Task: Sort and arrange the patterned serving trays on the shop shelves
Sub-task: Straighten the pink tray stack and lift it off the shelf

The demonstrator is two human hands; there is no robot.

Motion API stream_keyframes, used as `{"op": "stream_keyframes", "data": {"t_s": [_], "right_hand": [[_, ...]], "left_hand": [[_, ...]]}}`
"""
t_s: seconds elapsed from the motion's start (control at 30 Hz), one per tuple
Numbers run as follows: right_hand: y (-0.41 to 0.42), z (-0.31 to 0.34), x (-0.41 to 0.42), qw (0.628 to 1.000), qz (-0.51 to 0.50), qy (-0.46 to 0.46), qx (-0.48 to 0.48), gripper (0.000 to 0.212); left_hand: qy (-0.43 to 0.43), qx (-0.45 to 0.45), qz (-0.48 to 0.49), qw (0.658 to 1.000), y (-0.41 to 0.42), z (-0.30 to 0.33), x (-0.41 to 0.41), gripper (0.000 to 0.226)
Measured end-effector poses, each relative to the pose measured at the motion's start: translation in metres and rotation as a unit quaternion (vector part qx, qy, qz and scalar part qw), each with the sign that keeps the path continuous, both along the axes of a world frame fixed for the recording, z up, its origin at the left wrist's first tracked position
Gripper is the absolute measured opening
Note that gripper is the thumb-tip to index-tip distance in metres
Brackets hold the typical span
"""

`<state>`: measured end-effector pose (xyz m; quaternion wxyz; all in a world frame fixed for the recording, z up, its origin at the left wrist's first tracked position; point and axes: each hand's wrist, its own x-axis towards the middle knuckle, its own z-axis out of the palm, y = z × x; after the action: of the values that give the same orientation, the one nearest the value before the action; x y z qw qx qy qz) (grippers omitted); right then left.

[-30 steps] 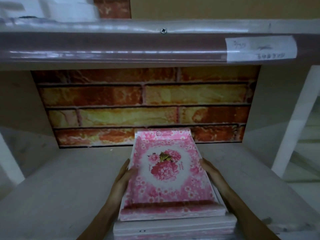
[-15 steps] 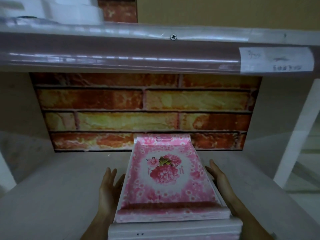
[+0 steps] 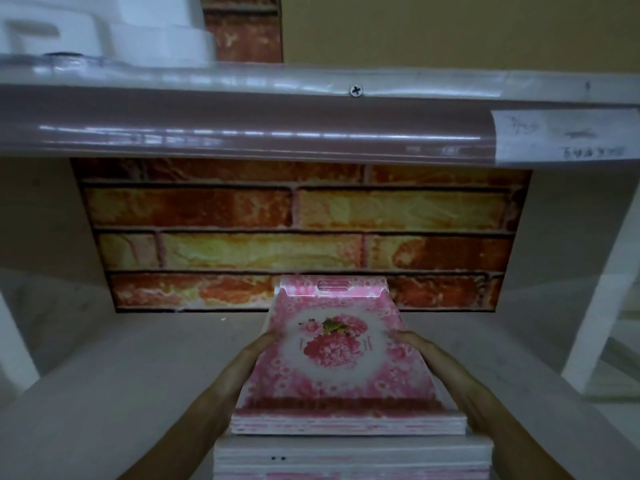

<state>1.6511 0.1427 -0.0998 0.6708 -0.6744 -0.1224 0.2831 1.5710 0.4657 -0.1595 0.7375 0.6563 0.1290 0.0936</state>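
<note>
A stack of pink floral serving trays [image 3: 332, 362] lies lengthwise on the grey shelf board [image 3: 131, 375], its far end with a slot handle close to the brick-pattern back wall. It rests on a wider stack of white-edged trays [image 3: 353, 457] at the front. My left hand [image 3: 242, 368] presses flat against the pink stack's left side. My right hand [image 3: 429, 362] grips its right side, fingertips on the rim. Both forearms reach in from the bottom edge.
The brick-pattern panel [image 3: 298, 233] closes the back of the bay. An upper shelf edge [image 3: 277, 126] wrapped in shiny film hangs overhead, with a paper label [image 3: 564, 136] at right and white goods [image 3: 104, 32] on top. A white post [image 3: 602, 299] stands at right.
My left hand came off the tray, open beside it, half a second ago; now it presses the left side again. Both hands sit farther along the stack, and the view has dropped lower.
</note>
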Motion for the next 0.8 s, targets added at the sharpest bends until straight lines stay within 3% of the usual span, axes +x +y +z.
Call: {"op": "stream_keyframes", "data": {"t_s": [0.07, 0.17, 0.27, 0.43, 0.8], "right_hand": [[0.000, -0.011, 0.001, 1.000, -0.021, 0.014, 0.008, 0.047], [-0.004, -0.022, 0.002, 0.999, -0.042, 0.021, 0.003, 0.045], [-0.002, -0.020, -0.002, 0.998, -0.061, 0.017, 0.024, 0.050], [-0.003, -0.021, -0.011, 0.993, -0.070, -0.067, 0.063, 0.083], [0.005, -0.012, -0.089, 0.981, 0.029, -0.124, 0.146, 0.066]], "left_hand": [[-0.017, 0.013, -0.010, 1.000, -0.016, 0.014, -0.004, 0.086], [-0.007, -0.003, -0.035, 0.999, -0.034, 0.022, -0.022, 0.055], [0.020, -0.064, 0.007, 0.998, -0.043, 0.026, -0.031, 0.026], [-0.035, -0.016, 0.052, 0.998, -0.049, 0.041, -0.059, 0.041], [-0.135, -0.004, 0.126, 0.983, -0.073, 0.057, -0.202, 0.045]]}}
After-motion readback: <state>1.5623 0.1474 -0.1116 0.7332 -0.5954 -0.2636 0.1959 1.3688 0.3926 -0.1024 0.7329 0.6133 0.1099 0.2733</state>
